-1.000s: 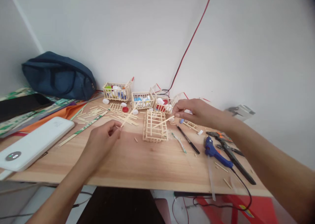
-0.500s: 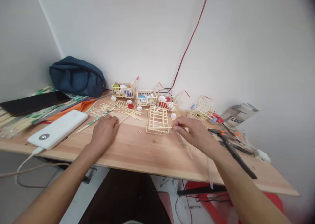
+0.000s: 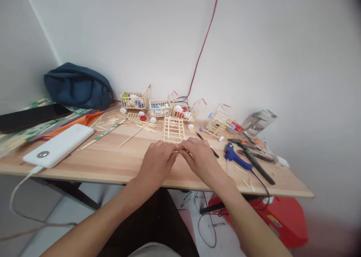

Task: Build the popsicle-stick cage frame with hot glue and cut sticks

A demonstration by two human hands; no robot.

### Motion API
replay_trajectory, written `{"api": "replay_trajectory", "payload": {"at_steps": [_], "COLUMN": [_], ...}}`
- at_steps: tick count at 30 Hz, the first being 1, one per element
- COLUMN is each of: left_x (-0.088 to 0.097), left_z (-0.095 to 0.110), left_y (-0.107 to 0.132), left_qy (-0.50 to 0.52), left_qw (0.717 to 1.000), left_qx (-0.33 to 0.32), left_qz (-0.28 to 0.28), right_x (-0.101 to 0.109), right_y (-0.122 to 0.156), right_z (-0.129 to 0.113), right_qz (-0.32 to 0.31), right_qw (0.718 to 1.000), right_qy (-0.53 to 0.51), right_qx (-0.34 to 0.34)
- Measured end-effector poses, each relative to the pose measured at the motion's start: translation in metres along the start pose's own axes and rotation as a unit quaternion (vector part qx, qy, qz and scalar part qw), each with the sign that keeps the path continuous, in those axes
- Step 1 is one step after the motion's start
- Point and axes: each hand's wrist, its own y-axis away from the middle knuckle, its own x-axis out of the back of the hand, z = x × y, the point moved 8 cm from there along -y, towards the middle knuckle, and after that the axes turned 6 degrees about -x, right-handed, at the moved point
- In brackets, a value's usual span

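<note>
Bare forearms, dark trousers, pale grey garment edge

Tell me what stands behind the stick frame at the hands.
Behind the stick frame stand two stick carts holding blue, white and red pieces. Whatever the frame itself covers cannot be seen.

A pale, rectangular stick lattice lies flat on the wooden table.

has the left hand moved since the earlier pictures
Yes, the left hand went right, away from the white power bank, and is now beside the right hand.
</note>
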Motion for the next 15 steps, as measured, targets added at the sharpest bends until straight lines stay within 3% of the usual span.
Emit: {"api": "replay_trajectory", "payload": {"at_steps": [6, 12, 15], "left_x": [-0.014, -0.021, -0.02], "left_z": [-0.01, -0.008, -0.009], "left_y": [0.008, 0.011, 0.012], "left_qy": [0.115, 0.093, 0.093], "left_qw": [0.991, 0.993, 0.993], "left_qx": [0.055, 0.069, 0.068], "left_qz": [-0.031, -0.031, -0.018], "right_x": [-0.008, -0.019, -0.011], "right_y": [0.012, 0.018, 0.022], "right_z": [0.004, 0.007, 0.007], "right_qz": [-0.033, -0.016, 0.012], "right_qw": [0.998, 0.999, 0.999], "right_qy": [0.028, -0.021, -0.045], "right_qx": [-0.034, -0.037, -0.022]}}
